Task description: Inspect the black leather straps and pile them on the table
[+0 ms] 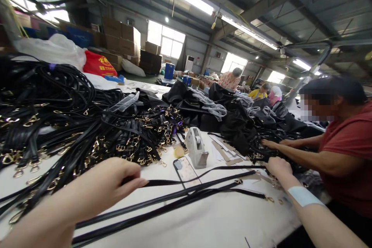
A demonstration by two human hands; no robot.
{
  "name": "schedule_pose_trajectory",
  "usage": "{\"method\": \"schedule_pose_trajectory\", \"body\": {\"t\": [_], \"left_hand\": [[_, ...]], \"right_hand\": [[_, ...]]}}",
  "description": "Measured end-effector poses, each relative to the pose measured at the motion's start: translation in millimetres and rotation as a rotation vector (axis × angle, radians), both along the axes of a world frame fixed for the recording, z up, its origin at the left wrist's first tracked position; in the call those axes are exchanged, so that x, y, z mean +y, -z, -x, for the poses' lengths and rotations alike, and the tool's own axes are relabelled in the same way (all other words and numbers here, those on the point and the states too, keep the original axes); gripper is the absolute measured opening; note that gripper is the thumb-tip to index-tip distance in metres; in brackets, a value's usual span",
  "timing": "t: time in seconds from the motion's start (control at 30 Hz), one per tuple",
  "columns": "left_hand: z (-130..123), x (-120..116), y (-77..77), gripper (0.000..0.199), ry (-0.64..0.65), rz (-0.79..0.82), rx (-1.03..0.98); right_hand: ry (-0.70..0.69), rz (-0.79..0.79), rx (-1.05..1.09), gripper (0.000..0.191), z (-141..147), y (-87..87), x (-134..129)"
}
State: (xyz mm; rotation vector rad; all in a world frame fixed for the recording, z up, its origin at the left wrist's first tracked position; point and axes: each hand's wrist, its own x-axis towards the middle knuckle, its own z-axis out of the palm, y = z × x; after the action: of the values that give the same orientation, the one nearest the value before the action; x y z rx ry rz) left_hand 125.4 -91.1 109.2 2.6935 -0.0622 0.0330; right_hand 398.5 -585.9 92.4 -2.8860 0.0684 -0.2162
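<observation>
A black strap [223, 168] runs between my two hands above the white table [209, 217]. My left hand [116, 180] pinches its left stretch between thumb and curled fingers. At the far right end, my right hand [279, 168] is closed around the same strap; its fingertips are partly hidden. A pale blue patch [305, 196] sits on my right forearm. Below the held strap lie more black straps [162, 209] with gold clasps, one clasp [269, 199] near the right. Under the strap rests a phone [186, 170] in a patterned case, partly covered.
Heaps of black straps with gold hardware [116, 135] cover the left side. A tape dispenser [197, 147] stands mid-table beside paper and card pieces [225, 149]. Black bags [200, 112] pile up behind. At the right, a co-worker in a red shirt [345, 155] reaches into the pile.
</observation>
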Motion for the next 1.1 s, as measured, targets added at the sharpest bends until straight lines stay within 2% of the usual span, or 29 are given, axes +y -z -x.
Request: {"method": "schedule_pose_trajectory", "body": {"t": [0.1,0.17,0.23,0.33,0.37,0.43,0.53,0.67,0.77,0.83,0.93,1.03,1.1], "left_hand": [[-28,-32,-0.1,0.04,0.037,-0.062,0.037],[-40,-52,8.1,0.038,0.046,-0.089,0.027],[-49,-71,20.3,0.037,0.06,-0.072,0.025],[-58,-96,38.8,0.03,0.05,0.056,0.003],[-61,-101,43.3,0.025,0.046,0.112,-0.014],[-65,-104,47.4,0.019,0.048,0.198,-0.045],[-64,-84,39.8,0.031,0.025,0.227,-0.042],[-54,-31,18.9,0.046,-0.073,0.297,-0.013],[-51,-10,14.2,0.046,-0.095,0.322,0.022],[-55,-17,19.7,0.044,-0.078,0.293,0.05],[-67,-51,37.7,0.036,-0.034,0.241,0.048],[-77,-85,57.1,0.022,0.046,0.332,0.063],[-80,-94,63.4,0.019,0.088,0.401,0.084]], "right_hand": [[-0.154,-0.097,-0.145,0.022,14,5.6,49],[-0.341,-0.195,-0.22,0.018,41,15.3,96],[-0.567,-0.31,-0.252,0.022,81,27.9,146],[-0.859,-0.458,-0.226,0.032,142,46.3,214],[-0.909,-0.498,-0.212,0.033,157,51.0,232],[-0.923,-0.566,-0.201,0.039,170,57.5,256],[-0.829,-0.61,-0.247,0.044,149,61.7,262],[-0.576,-0.583,-0.394,0.034,91,65.7,230],[-0.505,-0.557,-0.479,0.027,77,72.6,215],[-0.566,-0.563,-0.499,0.028,91,77.4,219],[-0.764,-0.586,-0.451,0.034,132,80.7,238],[-0.938,-0.656,-0.311,0.038,161,79.7,254],[-0.942,-0.704,-0.237,0.034,160,78.8,255]]}}
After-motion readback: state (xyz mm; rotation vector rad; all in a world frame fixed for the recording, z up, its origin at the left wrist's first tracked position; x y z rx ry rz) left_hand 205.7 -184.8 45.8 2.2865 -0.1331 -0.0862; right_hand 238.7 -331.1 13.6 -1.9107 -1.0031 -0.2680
